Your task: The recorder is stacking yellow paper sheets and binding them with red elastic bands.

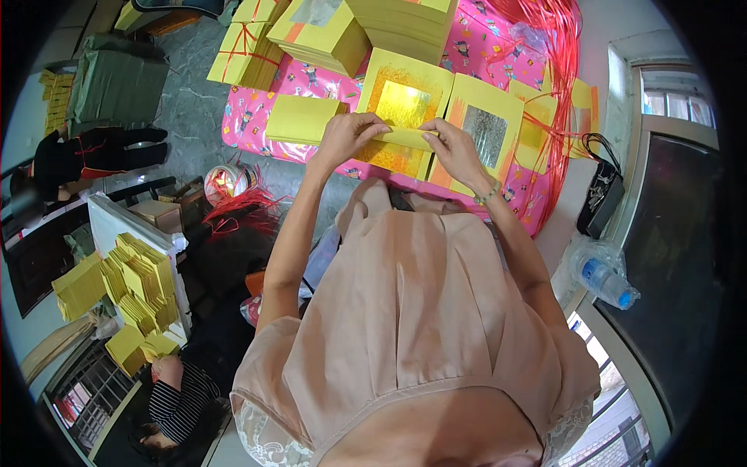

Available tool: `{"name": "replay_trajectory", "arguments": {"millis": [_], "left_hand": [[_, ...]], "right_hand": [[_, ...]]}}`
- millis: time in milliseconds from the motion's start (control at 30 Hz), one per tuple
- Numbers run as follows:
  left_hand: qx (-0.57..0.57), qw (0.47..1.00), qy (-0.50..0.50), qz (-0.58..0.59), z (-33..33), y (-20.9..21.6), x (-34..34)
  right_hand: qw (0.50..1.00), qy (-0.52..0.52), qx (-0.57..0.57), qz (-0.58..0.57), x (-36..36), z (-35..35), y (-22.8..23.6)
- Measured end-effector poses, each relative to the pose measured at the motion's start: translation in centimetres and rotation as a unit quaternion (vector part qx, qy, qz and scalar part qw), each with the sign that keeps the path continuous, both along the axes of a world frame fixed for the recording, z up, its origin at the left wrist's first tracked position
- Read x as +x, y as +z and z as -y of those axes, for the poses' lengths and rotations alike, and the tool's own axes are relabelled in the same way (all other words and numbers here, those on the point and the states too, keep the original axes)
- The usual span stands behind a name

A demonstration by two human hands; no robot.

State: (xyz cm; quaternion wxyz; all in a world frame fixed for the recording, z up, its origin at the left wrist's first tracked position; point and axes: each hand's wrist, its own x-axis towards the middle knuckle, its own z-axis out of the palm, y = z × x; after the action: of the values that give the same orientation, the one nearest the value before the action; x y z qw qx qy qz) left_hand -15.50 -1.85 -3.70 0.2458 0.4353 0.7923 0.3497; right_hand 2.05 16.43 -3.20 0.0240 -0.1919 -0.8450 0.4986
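My left hand [352,138] and my right hand [454,154] pinch the two ends of a narrow yellow fold of a paper sheet [403,138]. Fingers and thumbs are closed on it. Beneath and beyond the fold lies yellow paper with a shiny gold foil square [405,97] and an orange-speckled border. Left of my left hand sits a stack of folded yellow paper [305,119]. Close to my right hand is yellow paper with a silver foil panel [484,131]. A beaded bracelet circles my right wrist.
Tall yellow paper stacks [323,35] stand on the pink patterned tablecloth [249,128]. Red strings [562,117] hang along the right side. A bottle in a plastic bag [603,276] is farther right. Two people are at the left, one beside a white table [109,226] with yellow bundles.
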Motion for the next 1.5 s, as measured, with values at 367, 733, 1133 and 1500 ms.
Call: {"name": "replay_trajectory", "arguments": {"millis": [367, 733, 1133, 1500], "left_hand": [[0.203, 0.929, 0.130, -0.279, -1.1, 1.8, 1.8], [0.052, 0.966, -0.005, -0.252, -4.3, -1.4, 4.9], [-0.005, 0.968, -0.012, -0.252, -5.2, -3.2, 4.4], [-0.012, 0.967, -0.022, -0.255, -5.2, -4.0, 4.1]], "right_hand": [[0.995, -0.086, 0.001, -0.044, -2.0, -2.9, 0.6], [0.987, -0.142, 0.070, -0.029, -6.3, -7.3, -2.1], [0.951, -0.092, 0.292, -0.052, -9.1, -6.6, -2.3], [0.954, -0.025, 0.296, -0.035, -11.0, -4.9, -3.6]]}}
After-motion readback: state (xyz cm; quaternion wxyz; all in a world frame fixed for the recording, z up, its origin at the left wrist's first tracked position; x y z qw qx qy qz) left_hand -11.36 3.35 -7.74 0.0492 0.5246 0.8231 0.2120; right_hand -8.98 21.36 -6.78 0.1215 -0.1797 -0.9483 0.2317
